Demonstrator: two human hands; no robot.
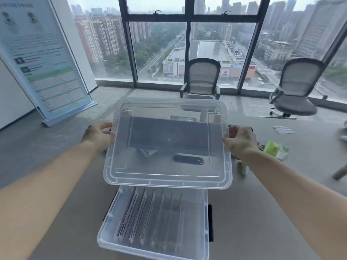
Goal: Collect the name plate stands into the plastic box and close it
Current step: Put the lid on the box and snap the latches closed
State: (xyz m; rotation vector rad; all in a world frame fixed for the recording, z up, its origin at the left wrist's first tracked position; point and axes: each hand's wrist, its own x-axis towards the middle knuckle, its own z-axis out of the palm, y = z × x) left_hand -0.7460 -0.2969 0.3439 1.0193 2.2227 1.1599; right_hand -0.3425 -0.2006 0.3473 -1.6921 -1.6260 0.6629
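Observation:
A clear plastic box (105, 241) sits on the table right in front of me. Several clear name plate stands (142, 216) stand upright in a row inside it. I hold the box's clear lid (169, 177) in the air above the far half of the box, tilted toward me. My left hand (99, 136) grips the lid's left edge. My right hand (240, 141) grips its right edge. A black latch (210, 222) shows on the box's right side.
Green packets (275, 150) lie on the table to the right, with a paper sheet (283, 129) farther back. Two mesh office chairs (201, 79) (296, 89) stand by the windows. A banner stand (43, 59) is at the left.

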